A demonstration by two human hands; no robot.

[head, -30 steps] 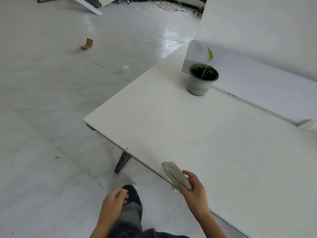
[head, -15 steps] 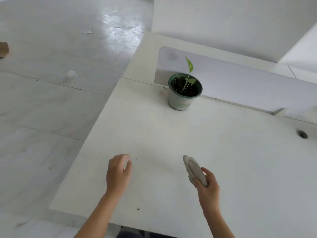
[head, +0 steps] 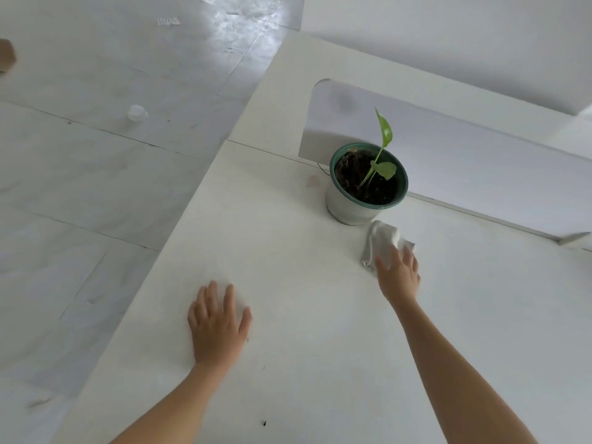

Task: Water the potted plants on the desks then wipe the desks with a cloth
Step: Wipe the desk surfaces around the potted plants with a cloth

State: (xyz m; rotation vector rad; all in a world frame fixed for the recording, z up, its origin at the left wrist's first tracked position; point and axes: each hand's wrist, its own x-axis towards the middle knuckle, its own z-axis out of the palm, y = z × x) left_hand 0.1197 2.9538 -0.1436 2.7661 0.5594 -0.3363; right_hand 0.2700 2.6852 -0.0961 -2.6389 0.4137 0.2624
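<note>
Right hand (head: 398, 277): arm stretched toward the far right, palm down, fingers laid nearly straight over the near end of a cloth and pressing it to the counter; nothing is curled in a grasp.

Cloth (head: 381, 241): pale grey, crumpled, lying on the counter. Its far tip is just beside the base of the pot; whether the two touch cannot be told.

Left hand (head: 216, 328): released, flat on the counter, fingers spread, holding nothing. It lies inward of the counter's left edge, well apart from the right hand.

Counter (head: 288, 251): white top. The left edge runs diagonally from near left up to far centre, with floor directly beyond it. Bare surface spans the stretch between the two hands and to the right of the right arm. A few dark specks (head: 264, 423) sit near the near edge, and a faint brownish mark (head: 312, 181) lies left of the pot.

Pot (head: 352, 209): pale body, green rim, upright, set at the far edge against the divider. It holds dark soil and a seedling (head: 384, 129) with one tall leaf and one lower leaf.

Divider panel (head: 464, 174): pale, rounded upper corner, standing along the counter's far edge and closing that side. A second white counter section (head: 282, 91) lies beyond it, past a seam.

Floor (head: 96, 155): pale glossy tiles, left and far. On it are a small white cap (head: 137, 113), a paper scrap (head: 168, 21), and a brown piece (head: 6, 57) cut off by the left border.
</note>
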